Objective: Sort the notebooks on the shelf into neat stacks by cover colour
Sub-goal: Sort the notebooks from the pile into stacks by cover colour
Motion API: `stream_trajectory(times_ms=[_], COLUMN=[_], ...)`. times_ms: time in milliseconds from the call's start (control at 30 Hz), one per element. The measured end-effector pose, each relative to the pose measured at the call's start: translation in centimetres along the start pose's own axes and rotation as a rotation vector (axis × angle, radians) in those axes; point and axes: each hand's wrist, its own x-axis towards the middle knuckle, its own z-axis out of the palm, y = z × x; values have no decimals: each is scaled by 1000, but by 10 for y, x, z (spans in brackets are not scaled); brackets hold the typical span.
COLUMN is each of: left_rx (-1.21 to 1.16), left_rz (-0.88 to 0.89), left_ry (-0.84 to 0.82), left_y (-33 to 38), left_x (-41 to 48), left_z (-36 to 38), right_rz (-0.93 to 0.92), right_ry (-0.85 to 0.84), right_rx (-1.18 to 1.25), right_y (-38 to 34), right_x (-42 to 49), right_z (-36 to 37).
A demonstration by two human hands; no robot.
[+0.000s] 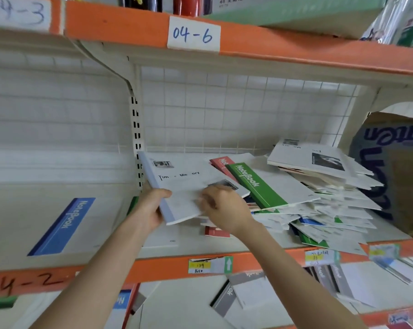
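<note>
Now the left hand [150, 207] grips the white paper notebook [184, 181] by its spine; the right hand [224, 207] lies on its cover, its grip blurred.

You stand in a stationery shop or its stockroom: the shelf [165, 267] has an orange front edge with a handwritten bay label "04-6" [193, 33] and price tags [210, 265], a wire grid [224, 110] backs it, and many near-identical notebooks [331, 205] lie piled on it.
</note>
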Motion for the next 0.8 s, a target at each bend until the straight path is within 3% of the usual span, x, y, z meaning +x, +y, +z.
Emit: stream_trajectory(times_ms=[167, 333, 567, 667, 800], left_rx=[60, 124, 88, 192, 468], left_rz=[53, 81, 69, 52, 126], left_ry=[-15, -31, 7, 24, 108], left_y=[16, 31, 58, 73, 84], left_x=[-16, -20, -11, 0, 17], left_z=[-47, -107, -202, -247, -304], right_rz=[240, 494, 867, 885, 821], right_ry=[-30, -87, -451, -387, -292], right_rx=[189, 567, 1155, 1263, 1138], right_y=[-12, -47, -106, -140, -191], right_x=[23, 42, 62, 73, 89], right_z=[4, 26, 92, 127, 166])
